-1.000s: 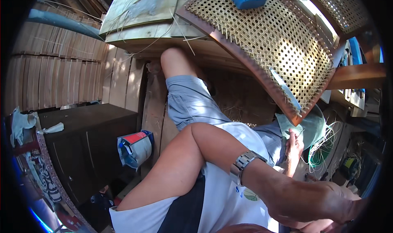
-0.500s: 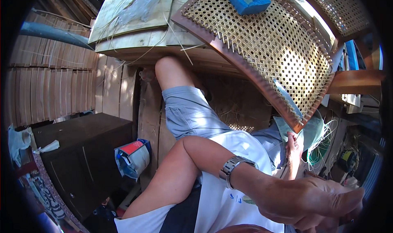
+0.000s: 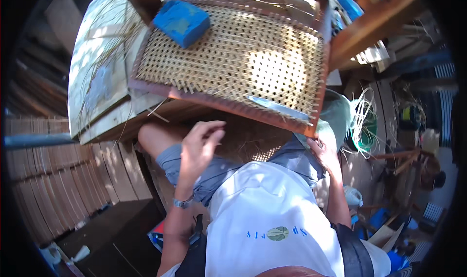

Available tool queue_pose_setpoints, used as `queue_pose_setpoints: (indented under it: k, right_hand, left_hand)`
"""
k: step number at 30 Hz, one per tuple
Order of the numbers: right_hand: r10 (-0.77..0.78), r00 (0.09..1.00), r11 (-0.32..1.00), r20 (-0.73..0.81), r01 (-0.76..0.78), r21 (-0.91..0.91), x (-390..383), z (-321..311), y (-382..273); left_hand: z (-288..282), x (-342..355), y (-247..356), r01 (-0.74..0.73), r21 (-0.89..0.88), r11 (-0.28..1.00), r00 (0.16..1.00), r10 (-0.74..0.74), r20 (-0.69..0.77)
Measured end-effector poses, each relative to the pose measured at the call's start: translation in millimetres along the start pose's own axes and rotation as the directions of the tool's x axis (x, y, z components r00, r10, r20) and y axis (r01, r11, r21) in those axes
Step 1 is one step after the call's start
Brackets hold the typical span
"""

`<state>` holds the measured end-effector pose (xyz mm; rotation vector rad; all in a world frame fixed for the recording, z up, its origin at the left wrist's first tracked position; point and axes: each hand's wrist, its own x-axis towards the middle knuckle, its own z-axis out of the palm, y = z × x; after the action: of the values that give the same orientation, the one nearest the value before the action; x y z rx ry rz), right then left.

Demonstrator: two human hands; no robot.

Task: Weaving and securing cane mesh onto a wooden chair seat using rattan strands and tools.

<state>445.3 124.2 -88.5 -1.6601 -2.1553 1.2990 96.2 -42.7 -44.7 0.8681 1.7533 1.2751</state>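
Note:
A woven cane seat (image 3: 228,58) in a reddish-brown wooden chair frame (image 3: 224,104) lies across the worktable's edge, over my lap. My left hand (image 3: 202,143) hovers just off the near side of the frame, fingers apart, with nothing visible in it. At the near right corner of the frame, my right hand (image 3: 323,153) has its fingers closed on the wood. A blue block (image 3: 182,21) with worn patches rests on the cane at the far left. Near the front edge lies a pale, pointed, blade-like piece (image 3: 279,107). Short cane ends stick up along the frame's edges.
A light wooden worktable (image 3: 104,77) with loose cane strands stands at left. A thick chair member (image 3: 374,26) rises at right. Coiled pale strands (image 3: 362,119) hang by a green container. Stacked wooden slats (image 3: 63,184) and a dark cabinet (image 3: 116,238) stand at lower left.
My left hand has swung from the lower right across to the left, near the frame's front edge. The view has turned, so the seat appears more level. My right hand stays at the corner.

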Motion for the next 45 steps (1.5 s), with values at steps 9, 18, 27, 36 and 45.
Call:
queue_pose_setpoints:
  k: [9,18,27,36,45]
  right_hand:
    - [0.007,0.998,0.971,0.065,-0.023,0.238,-4.4,-6.2,-7.5]
    - [0.219,0.958,0.798,-0.183,-0.068,0.599,-58.9,-31.7,43.4]
    - [0.543,0.739,0.648,-0.398,-0.067,0.759,-24.3,-16.7,167.4]
    - [0.504,0.759,0.703,-0.412,-0.084,0.706,-30.6,-3.7,199.0]
    - [-0.095,0.635,0.989,-0.767,0.150,0.001,-25.6,-22.5,92.7]
  left_hand:
    - [-1.2,0.0,-58.6,0.131,0.055,0.990,0.991,-0.130,-0.032]
    - [51.1,-1.8,-44.9,0.121,0.182,0.976,0.978,-0.149,0.144]
    - [71.7,-15.6,-29.1,0.018,0.280,0.960,0.978,-0.076,0.197]
    - [67.9,-20.7,-31.6,-0.053,0.352,0.935,0.999,0.051,0.015]
    - [-10.0,-28.0,-43.1,-0.068,-0.042,0.997,0.910,0.044,-0.413]
